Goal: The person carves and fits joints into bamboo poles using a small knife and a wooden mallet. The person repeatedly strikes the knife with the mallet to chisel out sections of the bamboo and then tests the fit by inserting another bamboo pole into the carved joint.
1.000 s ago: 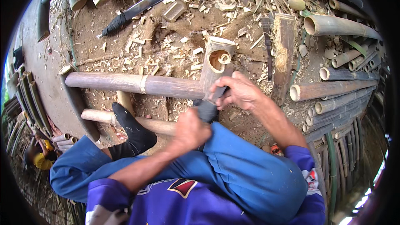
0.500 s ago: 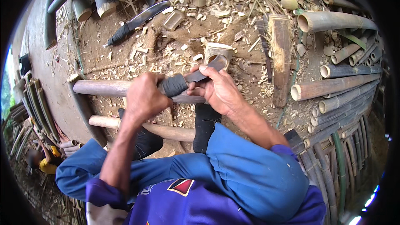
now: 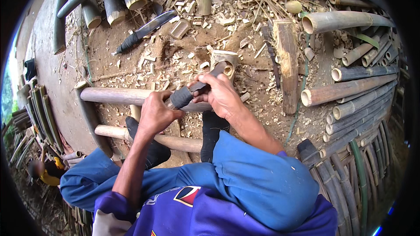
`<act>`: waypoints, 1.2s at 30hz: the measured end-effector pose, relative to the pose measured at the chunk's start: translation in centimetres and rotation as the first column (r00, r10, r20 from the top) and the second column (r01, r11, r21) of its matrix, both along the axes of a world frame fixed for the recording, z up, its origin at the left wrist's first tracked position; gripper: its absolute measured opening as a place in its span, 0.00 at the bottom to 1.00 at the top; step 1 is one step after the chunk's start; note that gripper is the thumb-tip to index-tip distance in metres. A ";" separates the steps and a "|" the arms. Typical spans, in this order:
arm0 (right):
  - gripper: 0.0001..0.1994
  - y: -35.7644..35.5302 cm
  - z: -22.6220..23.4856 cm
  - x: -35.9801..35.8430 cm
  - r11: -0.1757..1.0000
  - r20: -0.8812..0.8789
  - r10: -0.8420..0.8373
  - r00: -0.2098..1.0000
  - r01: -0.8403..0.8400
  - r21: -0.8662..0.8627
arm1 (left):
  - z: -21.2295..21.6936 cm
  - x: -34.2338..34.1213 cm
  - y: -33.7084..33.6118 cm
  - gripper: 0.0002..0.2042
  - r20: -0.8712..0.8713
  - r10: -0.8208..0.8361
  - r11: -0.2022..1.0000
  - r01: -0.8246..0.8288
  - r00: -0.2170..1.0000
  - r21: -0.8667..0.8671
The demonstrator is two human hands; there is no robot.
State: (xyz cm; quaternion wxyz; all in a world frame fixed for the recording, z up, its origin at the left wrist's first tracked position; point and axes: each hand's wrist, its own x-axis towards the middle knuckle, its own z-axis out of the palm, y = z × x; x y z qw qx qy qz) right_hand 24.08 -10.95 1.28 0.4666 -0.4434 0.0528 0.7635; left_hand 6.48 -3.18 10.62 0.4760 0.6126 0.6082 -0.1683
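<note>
Both hands are on a knife with a black-wrapped handle and a short, dark blade. My left hand is closed round the butt end of the handle. My right hand grips the blade near the handle, fingers bent round it. The blade's tip lies at a round hole in the side of an upright bamboo piece. Below my hands runs a thick bamboo rail, its right part partly hidden by them. It joins a dark bamboo leg, with a thinner rail nearer me.
A larger knife with a wrapped handle lies among wood chips beyond my hands. A shaved wooden block and a dark narrow tool lie to the right. Bamboo poles are stacked far right. My black-covered feet flank the work.
My left hand has shifted right and slightly down along with the knife handle. The blade points more steeply away from me. The whole view has shifted slightly.
</note>
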 end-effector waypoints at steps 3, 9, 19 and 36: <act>0.09 0.0 0.5 0.3 0.991 -0.171 -0.124 0.977 0.131 0.029 | 0.7 1.3 2.0 0.18 -0.166 -0.137 0.988 0.146 0.977 0.044; 0.11 -0.6 -0.4 1.0 0.856 -0.470 -0.508 0.722 0.485 -0.178 | 3.0 10.1 4.8 0.01 -0.360 -0.658 0.518 0.745 0.661 0.420; 0.10 -7.1 4.2 0.3 0.981 -0.033 -0.095 0.995 0.088 -0.172 | 3.8 5.2 -2.3 0.09 0.289 -0.929 0.335 0.858 0.231 0.388; 0.05 6.3 4.7 13.6 0.142 0.618 0.099 -0.780 -0.603 -0.785 | -8.1 16.7 -1.1 0.45 0.672 -0.412 0.855 0.006 0.616 0.519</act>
